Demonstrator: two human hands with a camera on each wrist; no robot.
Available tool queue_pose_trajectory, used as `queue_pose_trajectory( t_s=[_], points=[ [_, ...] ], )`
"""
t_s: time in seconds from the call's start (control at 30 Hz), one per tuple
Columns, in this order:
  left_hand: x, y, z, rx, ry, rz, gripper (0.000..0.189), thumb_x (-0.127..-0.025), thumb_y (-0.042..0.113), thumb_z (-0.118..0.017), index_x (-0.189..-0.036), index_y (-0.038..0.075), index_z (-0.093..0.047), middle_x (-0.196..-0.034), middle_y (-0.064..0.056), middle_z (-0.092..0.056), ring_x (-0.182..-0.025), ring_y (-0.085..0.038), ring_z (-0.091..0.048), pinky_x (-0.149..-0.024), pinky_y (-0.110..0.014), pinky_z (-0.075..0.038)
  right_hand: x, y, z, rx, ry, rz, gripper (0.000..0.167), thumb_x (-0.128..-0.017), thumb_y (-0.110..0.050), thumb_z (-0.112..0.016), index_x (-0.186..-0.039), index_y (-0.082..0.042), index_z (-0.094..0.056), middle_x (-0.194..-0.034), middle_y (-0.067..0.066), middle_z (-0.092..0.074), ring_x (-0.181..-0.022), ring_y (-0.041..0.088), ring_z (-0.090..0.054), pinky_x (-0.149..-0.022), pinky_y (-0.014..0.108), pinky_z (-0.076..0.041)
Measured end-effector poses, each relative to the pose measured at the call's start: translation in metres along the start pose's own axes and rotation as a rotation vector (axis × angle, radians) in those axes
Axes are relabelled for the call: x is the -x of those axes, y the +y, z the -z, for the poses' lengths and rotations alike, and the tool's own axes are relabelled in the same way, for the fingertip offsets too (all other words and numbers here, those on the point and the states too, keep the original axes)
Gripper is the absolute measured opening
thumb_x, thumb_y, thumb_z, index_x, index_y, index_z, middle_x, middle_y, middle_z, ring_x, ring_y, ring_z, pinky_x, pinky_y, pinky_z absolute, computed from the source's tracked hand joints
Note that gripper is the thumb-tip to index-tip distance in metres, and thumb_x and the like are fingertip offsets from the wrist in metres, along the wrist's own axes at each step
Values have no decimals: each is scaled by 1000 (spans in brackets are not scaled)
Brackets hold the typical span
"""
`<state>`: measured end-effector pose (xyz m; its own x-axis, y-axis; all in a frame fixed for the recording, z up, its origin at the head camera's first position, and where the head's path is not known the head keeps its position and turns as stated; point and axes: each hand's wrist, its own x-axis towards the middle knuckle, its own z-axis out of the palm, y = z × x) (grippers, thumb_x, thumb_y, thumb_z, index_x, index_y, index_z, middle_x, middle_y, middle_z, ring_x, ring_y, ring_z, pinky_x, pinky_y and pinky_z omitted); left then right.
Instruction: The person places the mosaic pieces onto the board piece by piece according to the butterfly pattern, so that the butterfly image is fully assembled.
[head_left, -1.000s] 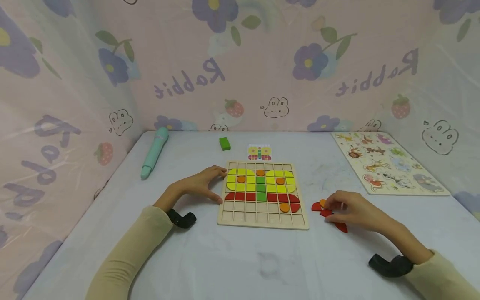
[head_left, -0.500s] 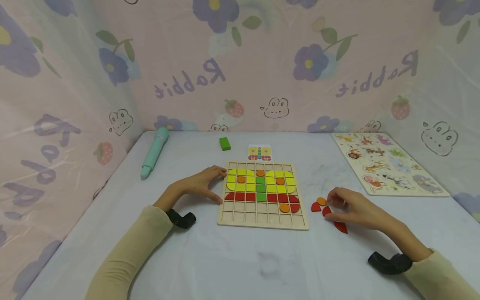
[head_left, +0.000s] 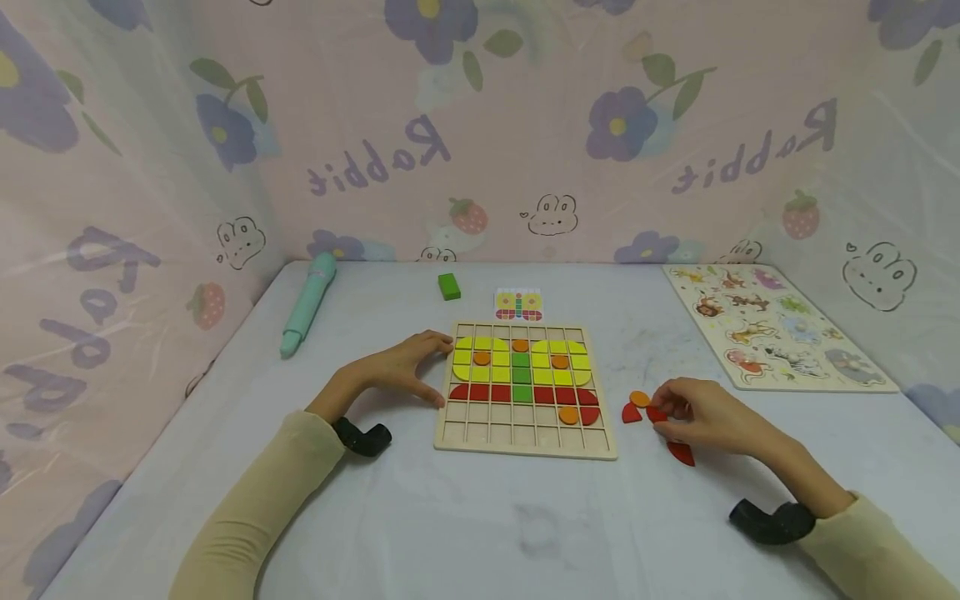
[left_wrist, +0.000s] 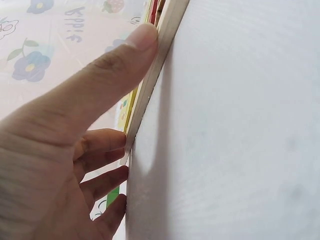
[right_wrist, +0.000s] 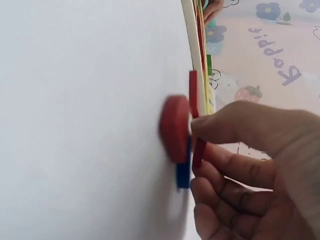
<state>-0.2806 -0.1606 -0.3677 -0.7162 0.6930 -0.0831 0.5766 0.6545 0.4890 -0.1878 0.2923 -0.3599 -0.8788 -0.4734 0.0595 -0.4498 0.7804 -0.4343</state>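
My left hand point(head_left: 393, 368) rests at the left side of a wooden grid board point(head_left: 525, 437), thumb and fingertips touching its edge. Yellow, green, red and orange flat pieces fill much of the board's upper part. To the right of it, my right hand point(head_left: 712, 417) pinches a red piece point(head_left: 656, 413) between thumb and fingers; the right wrist view shows this red piece point(right_wrist: 198, 154) edge-on. Close by lie an orange disc point(head_left: 640, 399), a red quarter-round piece point(head_left: 632, 413) and another red piece point(head_left: 681, 453). A blue piece point(right_wrist: 183, 172) appears only in the right wrist view.
Behind the board lie a small pattern card point(head_left: 519, 305) and a green block point(head_left: 449, 287). A mint-green microphone-shaped object point(head_left: 308, 307) lies at the back left. An animal puzzle board point(head_left: 780, 329) occupies the back right. Patterned cloth walls enclose the table.
My right hand has shifted slightly and taken a red piece between thumb and fingers, drawing it up from its earlier spot. The orange disc lies a little farther left. My left hand stays put.
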Motion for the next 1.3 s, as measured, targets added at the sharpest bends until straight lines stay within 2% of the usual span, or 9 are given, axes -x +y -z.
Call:
queue_pose_trajectory(
  t_s=[0.17,0.3,0.43,0.67,0.97,1.3],
  points=[
    [0,-1,0,13,1,4,87,-69,47,-79,-137,8,-40,-147,-8,-30,-139,-27,-19,-113,-46,-18,-6,-6,4,5,70,73,22,-75,-14,-77,-93,-11,-65,-79,-10,-58,-70,4,-50,-59,20,-47],
    [-1,-2,0,13,-1,2,87,-69,47,-79,-137,8,-40,-147,-8,-30,-139,-26,-20,-113,-45,-18,-20,-24,-2,-51,114,141,24,-76,-15,-77,-96,-9,-66,-81,-8,-60,-72,8,-52,-61,22,-48],
    [-1,-2,0,4,0,-3,87,-69,48,-78,-137,8,-40,-147,-7,-31,-139,-26,-20,-113,-45,-18,-38,-46,-16,-110,81,173,25,-78,-15,-76,-100,-8,-66,-87,-5,-61,-76,12,-53,-63,24,-49],
    [-1,-1,0,11,-2,1,87,-69,47,-78,-137,8,-40,-147,-8,-30,-139,-26,-20,-113,-45,-18,-65,-72,-44,-174,38,301,28,-77,-19,-77,-99,-7,-65,-90,-1,-63,-76,13,-52,-64,23,-47],
    [-2,-1,-2,18,-1,14,85,-69,47,-78,-136,9,-42,-147,-7,-31,-139,-26,-21,-113,-45,-19,-74,-80,-54,-141,2,288,28,-77,-21,-77,-99,-8,-66,-88,-4,-61,-76,11,-49,-64,21,-44],
    [-1,-1,-1,22,0,26,88,-68,47,-79,-138,10,-40,-148,-6,-29,-139,-25,-20,-113,-44,-19,-74,-80,-54,-120,29,287,21,-79,-22,-75,-95,-12,-66,-81,-7,-58,-70,10,-49,-59,19,-43]
  ],
)
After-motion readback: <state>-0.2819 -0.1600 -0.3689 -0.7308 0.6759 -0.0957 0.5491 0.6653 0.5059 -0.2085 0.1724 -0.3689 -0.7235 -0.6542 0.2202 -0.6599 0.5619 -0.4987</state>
